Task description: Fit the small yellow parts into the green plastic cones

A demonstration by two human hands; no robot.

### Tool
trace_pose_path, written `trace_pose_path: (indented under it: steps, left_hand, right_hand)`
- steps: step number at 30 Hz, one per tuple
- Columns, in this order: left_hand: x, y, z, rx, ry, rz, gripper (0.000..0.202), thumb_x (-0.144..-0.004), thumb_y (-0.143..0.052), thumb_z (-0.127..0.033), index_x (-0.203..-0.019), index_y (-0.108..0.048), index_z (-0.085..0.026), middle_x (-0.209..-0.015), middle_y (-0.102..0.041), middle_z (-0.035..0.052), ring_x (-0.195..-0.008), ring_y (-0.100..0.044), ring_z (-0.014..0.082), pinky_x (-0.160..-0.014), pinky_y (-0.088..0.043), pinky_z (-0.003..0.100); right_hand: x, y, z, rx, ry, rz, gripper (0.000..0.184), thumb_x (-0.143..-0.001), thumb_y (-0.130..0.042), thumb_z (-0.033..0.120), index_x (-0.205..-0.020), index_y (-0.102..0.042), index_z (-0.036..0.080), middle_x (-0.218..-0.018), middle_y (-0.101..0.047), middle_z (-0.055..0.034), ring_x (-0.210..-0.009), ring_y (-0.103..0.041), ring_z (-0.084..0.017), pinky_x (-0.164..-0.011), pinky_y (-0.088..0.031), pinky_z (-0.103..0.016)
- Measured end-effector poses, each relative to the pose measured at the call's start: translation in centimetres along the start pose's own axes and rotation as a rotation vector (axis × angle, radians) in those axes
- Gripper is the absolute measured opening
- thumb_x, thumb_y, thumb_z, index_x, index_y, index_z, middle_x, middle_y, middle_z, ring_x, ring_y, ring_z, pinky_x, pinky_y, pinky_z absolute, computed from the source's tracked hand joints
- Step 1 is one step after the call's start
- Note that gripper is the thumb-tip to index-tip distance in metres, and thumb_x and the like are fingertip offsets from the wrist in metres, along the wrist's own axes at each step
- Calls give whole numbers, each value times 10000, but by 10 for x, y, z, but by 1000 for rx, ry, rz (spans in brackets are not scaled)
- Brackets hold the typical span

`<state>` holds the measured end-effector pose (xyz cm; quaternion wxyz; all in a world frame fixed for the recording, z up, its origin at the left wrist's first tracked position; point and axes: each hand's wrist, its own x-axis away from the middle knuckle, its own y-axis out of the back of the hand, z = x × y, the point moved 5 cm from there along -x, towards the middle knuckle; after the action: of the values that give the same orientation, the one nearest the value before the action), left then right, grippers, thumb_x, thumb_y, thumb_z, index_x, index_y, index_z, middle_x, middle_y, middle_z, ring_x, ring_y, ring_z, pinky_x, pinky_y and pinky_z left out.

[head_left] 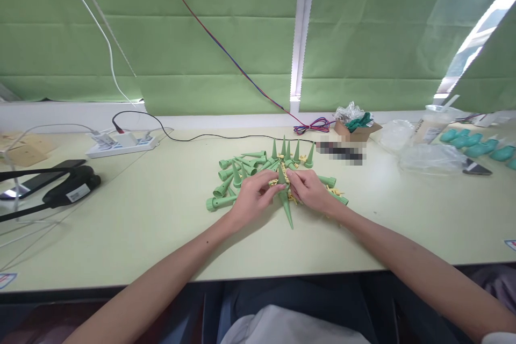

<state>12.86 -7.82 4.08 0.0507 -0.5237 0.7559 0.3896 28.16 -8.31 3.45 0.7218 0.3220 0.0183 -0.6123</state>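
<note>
A heap of green cone-shaped plastic spikes [242,169] lies on the pale table [161,226], mixed with small yellow pieces [334,191]. My left hand [252,199] and my right hand [310,189] meet over the heap's near edge. Both pinch one green spike [287,208] that points toward me, with a yellow piece [284,173] at its upper end between my fingertips. Some spikes stand upright at the back of the heap.
A white power strip [121,143] with cables sits at the back left, a black device [68,185] at the left edge. At the right are a cardboard box [357,129], clear plastic bags [431,157] and teal parts [479,144]. Green blinds hang behind.
</note>
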Motion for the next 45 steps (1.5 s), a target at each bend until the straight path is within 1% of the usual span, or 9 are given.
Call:
trace_pose_path:
  steps: [4,8,11,16,19,25,32,38,45]
  left_hand:
    - [-1,-3,4,163,98,58,276,-926,-603,-386,-768,-564,-163,-778,-530,3,-506,-578,96,-471,-435,226]
    - [-1,-7,4,278,151,112,295,-918,-610,-422,-798,-578,-154,-876,-574,32,-517,-578,91,-466,-460,233]
    - [-1,-8,5,332,173,134,317,-911,-614,-451,-804,-588,-153,-875,-573,32,-502,-558,82,-438,-444,227]
    - [-1,-9,4,367,186,161,313,-913,-617,-456,-814,-592,-159,-785,-566,11,-478,-540,85,-429,-417,229]
    - [1,-9,4,380,198,197,299,-927,-602,-457,-837,-572,-174,-673,-559,-12,-463,-518,94,-439,-406,230]
    - [1,-8,2,387,229,243,309,-926,-600,-488,-877,-559,-186,-529,-538,-37,-433,-506,110,-445,-386,231]
    - [0,-9,5,463,265,273,329,-909,-630,-504,-880,-570,-181,-555,-567,-23,-454,-544,124,-437,-411,232]
    - [0,-9,6,553,300,293,335,-896,-655,-495,-926,-589,-167,-593,-574,-17,-462,-552,119,-432,-427,235]
    - [0,-11,9,610,323,313,340,-920,-627,-496,-893,-565,-162,-598,-573,-8,-472,-550,113,-433,-424,234]
  right_hand:
    - [0,-1,0,6,22,7,560,-1045,-357,514,-565,-372,224,-457,-420,25,-457,-374,-125,-517,-342,-304]
    - [0,0,1,22,18,15,544,-1044,-364,498,-573,-358,226,-466,-406,25,-462,-359,-125,-506,-329,-304]
    - [0,-1,1,36,26,26,535,-1043,-361,499,-582,-352,226,-471,-397,26,-467,-345,-126,-495,-316,-300]
    - [0,-1,0,41,31,47,510,-1046,-362,474,-600,-358,225,-486,-394,28,-478,-342,-127,-492,-306,-294]
    - [1,-2,0,51,43,60,500,-1049,-355,456,-606,-365,224,-494,-404,26,-484,-348,-129,-497,-309,-295]
    - [0,-2,1,53,48,75,519,-1049,-345,492,-606,-382,224,-498,-424,22,-487,-365,-131,-500,-320,-295]
    - [1,-2,-1,29,62,95,534,-1056,-334,493,-602,-405,222,-499,-469,19,-487,-422,-131,-534,-366,-295]
    - [1,-2,-1,46,75,100,508,-1060,-333,472,-623,-411,225,-501,-479,24,-483,-425,-133,-535,-363,-295]
    - [1,0,2,65,100,97,481,-1063,-346,425,-633,-410,221,-521,-491,24,-492,-438,-126,-554,-372,-294]
